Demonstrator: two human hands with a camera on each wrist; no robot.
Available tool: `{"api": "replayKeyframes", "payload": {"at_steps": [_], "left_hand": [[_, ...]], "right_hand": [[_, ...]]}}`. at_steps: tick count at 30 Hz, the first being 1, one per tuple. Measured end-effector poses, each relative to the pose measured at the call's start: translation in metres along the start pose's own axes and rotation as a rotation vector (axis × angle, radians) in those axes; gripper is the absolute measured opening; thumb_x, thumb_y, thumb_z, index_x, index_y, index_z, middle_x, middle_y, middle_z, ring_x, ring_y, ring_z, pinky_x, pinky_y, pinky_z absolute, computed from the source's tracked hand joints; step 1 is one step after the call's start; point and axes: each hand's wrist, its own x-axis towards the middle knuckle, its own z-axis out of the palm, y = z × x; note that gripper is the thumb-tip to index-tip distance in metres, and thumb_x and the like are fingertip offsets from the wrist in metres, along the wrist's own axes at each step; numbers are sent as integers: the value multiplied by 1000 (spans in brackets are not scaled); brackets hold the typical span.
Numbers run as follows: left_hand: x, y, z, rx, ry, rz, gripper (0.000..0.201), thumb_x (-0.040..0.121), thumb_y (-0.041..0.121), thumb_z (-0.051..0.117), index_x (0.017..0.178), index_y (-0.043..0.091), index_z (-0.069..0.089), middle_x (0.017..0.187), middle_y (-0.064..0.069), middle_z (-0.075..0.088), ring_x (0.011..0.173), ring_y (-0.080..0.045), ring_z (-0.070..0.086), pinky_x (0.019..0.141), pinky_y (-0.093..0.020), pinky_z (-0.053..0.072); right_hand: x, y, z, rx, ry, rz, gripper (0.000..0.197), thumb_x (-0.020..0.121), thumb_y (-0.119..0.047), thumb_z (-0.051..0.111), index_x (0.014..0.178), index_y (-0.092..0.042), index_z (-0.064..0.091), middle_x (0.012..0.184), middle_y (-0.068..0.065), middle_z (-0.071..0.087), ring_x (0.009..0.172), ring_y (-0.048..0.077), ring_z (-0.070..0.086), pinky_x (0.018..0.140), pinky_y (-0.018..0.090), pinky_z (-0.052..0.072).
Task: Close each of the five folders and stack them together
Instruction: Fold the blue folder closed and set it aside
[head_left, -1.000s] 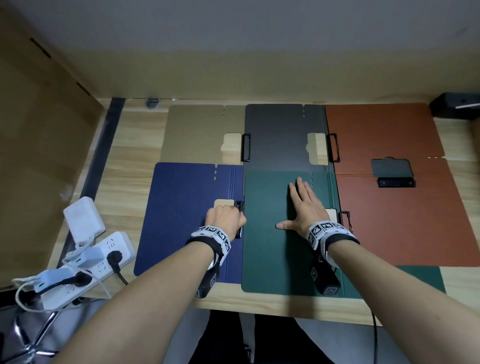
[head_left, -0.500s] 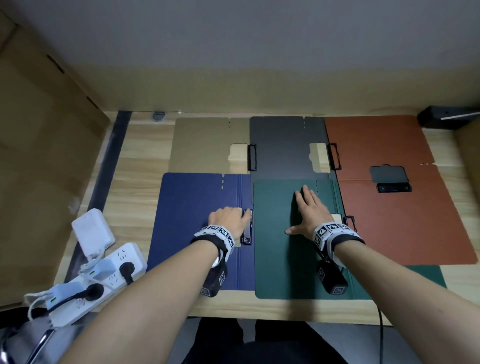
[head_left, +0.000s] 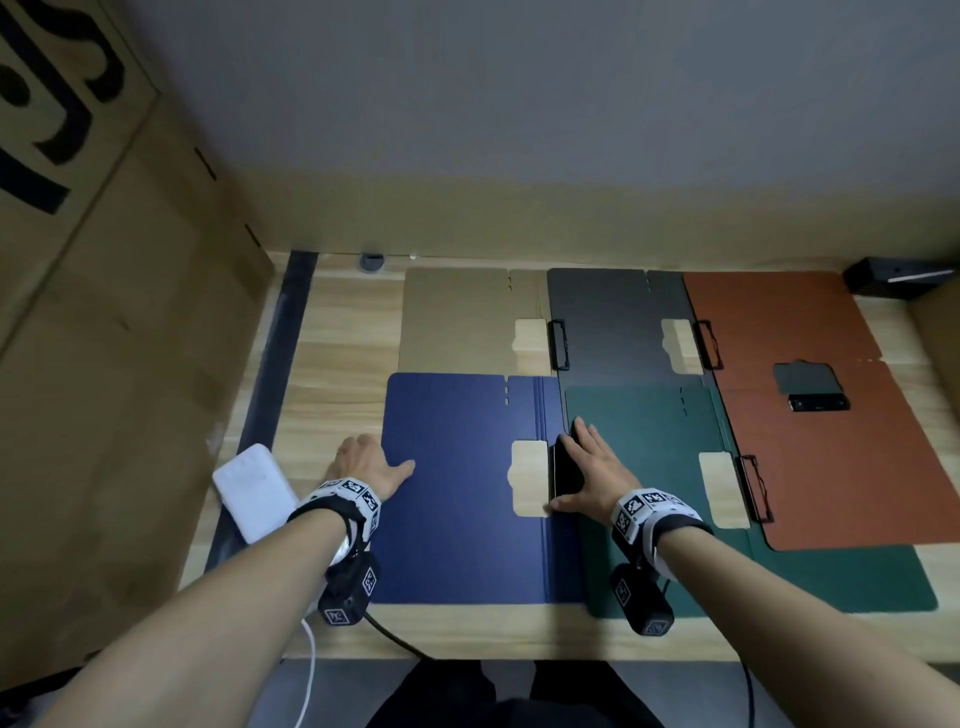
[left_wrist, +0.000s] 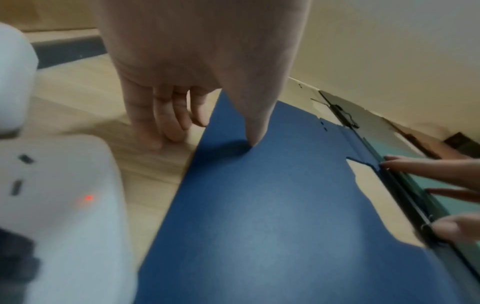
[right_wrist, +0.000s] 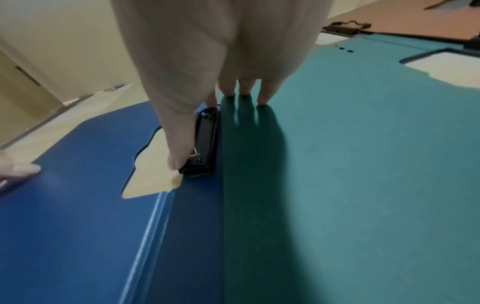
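The blue folder (head_left: 457, 493) lies flat at the table's (head_left: 337, 364) front left. Its long axis runs away from me, spine right, tucked under the green folder (head_left: 654, 467). My left hand (head_left: 363, 465) is spread, thumb on the blue folder's left edge, fingers (left_wrist: 166, 127) on the wood beside it. My right hand (head_left: 592, 475) lies flat with its thumb against the black clip (right_wrist: 205, 142) and straight fingers on the green folder.

We see dim, flat light from above. On the green folder (right_wrist: 350, 185), right of the blue folder (head_left: 457, 499), soft shadows run toward the lens. Left of the blue folder the white charger (left_wrist: 57, 216) is smeared, out of focus. The head view bows at its edges.
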Motion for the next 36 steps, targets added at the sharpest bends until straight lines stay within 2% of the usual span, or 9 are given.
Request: {"api": "replayKeyframes", "payload": {"at_steps": [3, 9, 10, 13, 17, 23, 28, 33, 36], "left_hand": [[13, -5, 13, -112, 9, -13, 66, 49, 68, 63, 89, 16, 63, 94, -1, 64, 78, -24, 65, 69, -38, 60], [2, -11, 7, -472, 40, -42, 52, 48, 40, 74, 88, 8, 63, 74, 1, 66, 62, -20, 64, 53, -33, 56], [-1, -11, 4, -546, 33, -48, 48, 51, 33, 77, 89, 5, 65, 73, 1, 66, 63, -21, 65, 54, -32, 56], [-13, -9, -5, -666, -60, -68, 24, 67, 21, 80, 83, 21, 63, 81, 2, 69, 83, -23, 69, 82, -35, 57], [-14, 3, -14, -755, -71, -26, 21, 74, 3, 75, 84, 17, 62, 93, -6, 72, 94, -27, 69, 86, -36, 56], [-14, 10, -31, -776, -65, 93, 26, 74, 13, 76, 88, 23, 57, 100, -7, 74, 92, -26, 72, 87, -45, 57], [-21, -19, -49, -715, 61, 47, 23, 75, 14, 75, 83, 20, 55, 97, -6, 74, 93, -26, 71, 89, -46, 56], [-24, -58, -82, -682, 124, 29, 27, 79, 12, 75, 79, 23, 50, 101, -6, 71, 95, -26, 68, 92, -47, 54], [-26, -69, -100, -628, 139, 46, 26, 78, 14, 75, 79, 21, 49, 95, -9, 71, 91, -30, 69, 88, -47, 55]], "right_hand": [[-1, -3, 1, -37, -14, 32, 116, 71, -50, 80, 156, -26, 5, 163, -5, -17, 151, 14, -13, 121, 38, 14], [1, -5, -2, -36, -38, 44, 115, 73, -47, 79, 156, -26, 3, 163, -4, -17, 151, 14, -13, 121, 38, 13], [1, -4, -2, -38, -41, 41, 115, 73, -47, 79, 156, -25, 3, 163, -4, -17, 151, 15, -14, 121, 38, 12], [1, -1, -2, -22, -38, 26, 114, 74, -45, 79, 156, -25, 3, 163, -3, -17, 151, 15, -14, 121, 37, 10], [1, 1, 1, -26, -7, 21, 110, 76, -46, 77, 156, -23, 6, 164, -4, -14, 151, 15, -11, 121, 35, 10], [1, 2, 4, -29, 21, -2, 111, 77, -52, 73, 156, -17, 2, 164, -1, -12, 151, 17, -10, 121, 34, 6], [-2, 2, 1, -60, 23, -16, 94, 89, -62, 51, 156, -16, 3, 164, 0, -11, 152, 17, -7, 122, 34, 6], [0, -14, 3, -136, 45, 12, 81, 95, -57, 40, 156, -14, 8, 165, 5, -7, 152, 22, -3, 123, 41, 14], [3, -38, 14, -96, 5, -66, 71, 99, -47, 39, 155, -13, 12, 165, 6, -6, 152, 24, -3, 122, 37, 9]]}}
